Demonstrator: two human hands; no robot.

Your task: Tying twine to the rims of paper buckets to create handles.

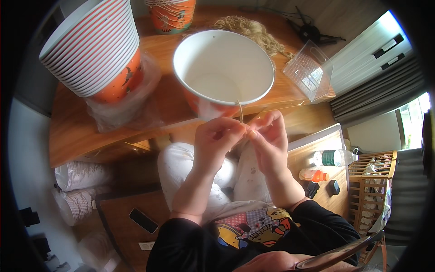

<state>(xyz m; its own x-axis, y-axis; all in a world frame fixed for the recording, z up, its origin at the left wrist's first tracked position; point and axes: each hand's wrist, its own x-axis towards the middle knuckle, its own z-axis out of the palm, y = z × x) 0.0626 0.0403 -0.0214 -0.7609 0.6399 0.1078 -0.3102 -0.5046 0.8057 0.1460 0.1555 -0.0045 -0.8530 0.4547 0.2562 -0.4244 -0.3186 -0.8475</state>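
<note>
A large paper bucket [211,68], white inside and orange outside, stands at the table's near edge with its mouth facing up toward me. A thin tan cord [240,109] runs over the near rim down to my fingers. My left hand [218,139] pinches the cord between thumb and forefinger just below the rim. My right hand [268,141] meets it there, thumb and forefinger also closed on the cord. The fingertips of both hands touch or nearly touch. Where the cord passes between the fingers is partly hidden.
Left on the wooden table [74,131] rises a tall stack of buckets [97,50] in clear plastic. Behind lie more orange buckets [171,16] and a heap of tan cords [247,31]. A clear plastic box [310,70] stands right. Bottles [333,157] lie on a side surface; a phone [143,221] lies lower left.
</note>
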